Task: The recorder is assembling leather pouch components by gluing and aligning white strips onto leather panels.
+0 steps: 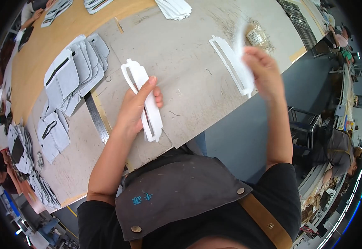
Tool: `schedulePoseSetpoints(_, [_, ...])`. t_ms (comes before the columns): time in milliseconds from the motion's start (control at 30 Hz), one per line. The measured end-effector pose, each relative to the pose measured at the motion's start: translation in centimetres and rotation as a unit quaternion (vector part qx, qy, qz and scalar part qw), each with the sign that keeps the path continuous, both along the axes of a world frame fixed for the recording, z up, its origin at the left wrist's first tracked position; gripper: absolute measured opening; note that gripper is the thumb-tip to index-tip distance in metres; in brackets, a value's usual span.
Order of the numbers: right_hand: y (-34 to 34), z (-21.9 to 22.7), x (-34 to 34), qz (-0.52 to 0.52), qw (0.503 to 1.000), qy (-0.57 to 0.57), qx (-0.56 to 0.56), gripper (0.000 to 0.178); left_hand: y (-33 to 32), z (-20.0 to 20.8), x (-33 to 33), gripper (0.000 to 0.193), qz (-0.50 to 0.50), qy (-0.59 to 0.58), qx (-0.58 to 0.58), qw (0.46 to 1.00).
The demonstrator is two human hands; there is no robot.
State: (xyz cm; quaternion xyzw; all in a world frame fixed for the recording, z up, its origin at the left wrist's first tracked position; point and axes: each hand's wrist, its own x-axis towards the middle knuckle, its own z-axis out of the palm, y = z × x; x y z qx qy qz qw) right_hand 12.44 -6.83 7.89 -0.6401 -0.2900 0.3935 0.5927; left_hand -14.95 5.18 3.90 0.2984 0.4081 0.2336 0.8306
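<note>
My left hand (134,103) is closed around a stack of white slotted pieces (152,114), long and narrow with rounded ends and small tabs, its thumb lying across the top. At the right edge of the table, my right hand (265,74) pinches a thin white strip (241,36), smeared by motion and raised upward. Beneath and beside that hand lies another white slotted piece (230,62), close to the table's edge. A clear wrapped packet with a label (256,36) sits just beyond the right hand.
Stacks of grey fabric panels with black slots (75,66) lie at the left of the worktable (189,79). A metal ruler (96,118) rests near my left forearm. More white pieces (174,9) are piled at the far edge. Dark checked cloth (298,23) lies far right; other people sit around.
</note>
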Motion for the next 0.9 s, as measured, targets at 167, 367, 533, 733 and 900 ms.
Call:
schedulePoseSetpoints(167, [0.2,-4.5,-1.0,0.064,0.968,-0.204,-0.130,0.019,-0.9,0.9,0.6,0.029,-0.024,-0.017,0.001,1.000])
schedulePoseSetpoints(367, [0.1,-4.8,-2.5,0.029,0.835,-0.538,-0.109,0.014,-1.6,0.6,0.8,0.029,-0.024,-0.015,0.002,1.000])
schedulePoseSetpoints(533, [0.1,-3.9,-4.9,0.006,0.850,-0.525,-0.037,0.009,-2.2,0.3,1.6,0.028,-0.017,-0.039,0.008,0.999])
schedulePoseSetpoints(733, [0.3,-4.8,-5.8,0.028,0.830,-0.556,-0.019,0.012,-2.4,0.2,2.6,0.030,0.031,0.001,0.056,0.998])
schedulePoseSetpoints(900, [1.3,-4.8,-7.5,0.050,0.806,-0.589,-0.036,0.022,-1.5,-0.1,1.1,0.030,0.068,0.022,0.076,0.995])
